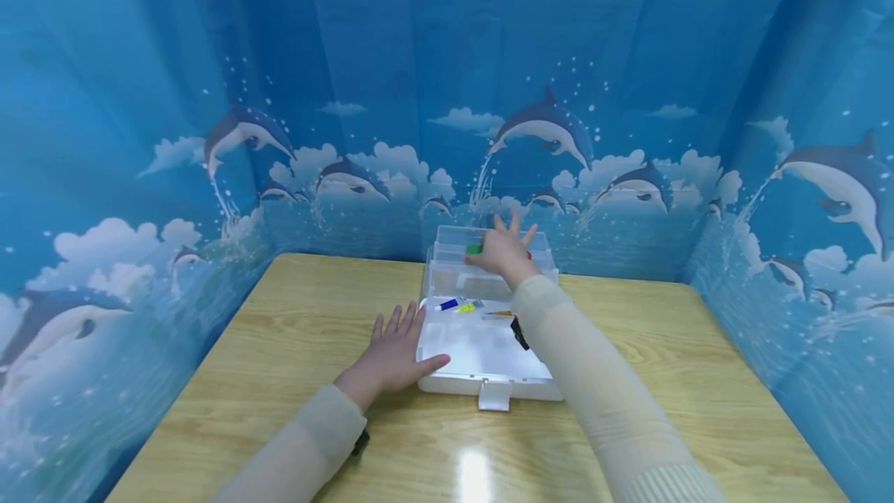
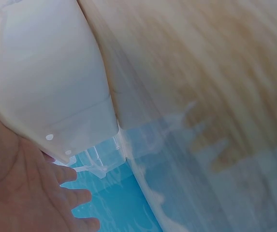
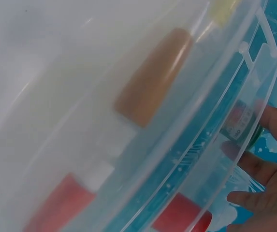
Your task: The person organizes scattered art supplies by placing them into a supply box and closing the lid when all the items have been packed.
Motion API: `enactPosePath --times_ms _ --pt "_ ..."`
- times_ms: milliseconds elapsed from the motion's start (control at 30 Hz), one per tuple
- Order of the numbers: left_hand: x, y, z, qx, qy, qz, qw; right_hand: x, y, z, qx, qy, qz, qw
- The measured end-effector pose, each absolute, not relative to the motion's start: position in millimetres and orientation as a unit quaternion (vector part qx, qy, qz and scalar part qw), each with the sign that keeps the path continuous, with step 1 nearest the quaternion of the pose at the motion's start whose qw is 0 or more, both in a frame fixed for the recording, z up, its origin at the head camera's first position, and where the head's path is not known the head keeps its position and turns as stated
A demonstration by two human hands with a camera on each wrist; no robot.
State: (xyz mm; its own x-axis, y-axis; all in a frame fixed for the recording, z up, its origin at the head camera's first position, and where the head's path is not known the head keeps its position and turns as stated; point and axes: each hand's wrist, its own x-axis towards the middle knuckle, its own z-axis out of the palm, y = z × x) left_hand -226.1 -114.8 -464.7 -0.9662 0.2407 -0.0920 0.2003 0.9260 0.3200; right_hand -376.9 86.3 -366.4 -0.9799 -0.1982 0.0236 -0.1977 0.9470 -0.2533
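A white box (image 1: 482, 348) stands open on the table, with clear plastic trays (image 1: 454, 274) raised at its back. Over these trays, my right hand (image 1: 504, 251) pinches a small green item with a printed label (image 3: 242, 128) between thumb and index finger, the other fingers spread. Through the clear plastic a red item (image 3: 182, 212) shows beside it. My left hand (image 1: 394, 352) lies flat-fingered along the box's left side, its thumb at the rim. A blue tube (image 1: 448, 304), a yellow tube (image 1: 466, 307) and a thin orange-tipped item (image 1: 499, 313) lie in the box.
A white latch (image 1: 494, 396) hangs down at the box's front. Brown (image 3: 153, 79) and red (image 3: 61, 203) pieces show through translucent plastic in the right wrist view. The wooden table (image 1: 314, 293) backs onto a blue dolphin curtain (image 1: 384, 99).
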Motion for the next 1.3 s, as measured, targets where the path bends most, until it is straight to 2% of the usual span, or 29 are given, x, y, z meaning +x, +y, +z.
enactPosePath --times_ms 533,1300 --pt "-225.9 -117.4 -461.2 0.117 0.978 0.158 0.066 -371.8 100.3 -353.3 -0.125 0.982 -0.141 -0.009" --pt "-226.5 -117.7 -465.5 0.122 0.977 0.164 0.065 -332.4 124.8 -311.9 -0.161 0.976 -0.141 -0.031"
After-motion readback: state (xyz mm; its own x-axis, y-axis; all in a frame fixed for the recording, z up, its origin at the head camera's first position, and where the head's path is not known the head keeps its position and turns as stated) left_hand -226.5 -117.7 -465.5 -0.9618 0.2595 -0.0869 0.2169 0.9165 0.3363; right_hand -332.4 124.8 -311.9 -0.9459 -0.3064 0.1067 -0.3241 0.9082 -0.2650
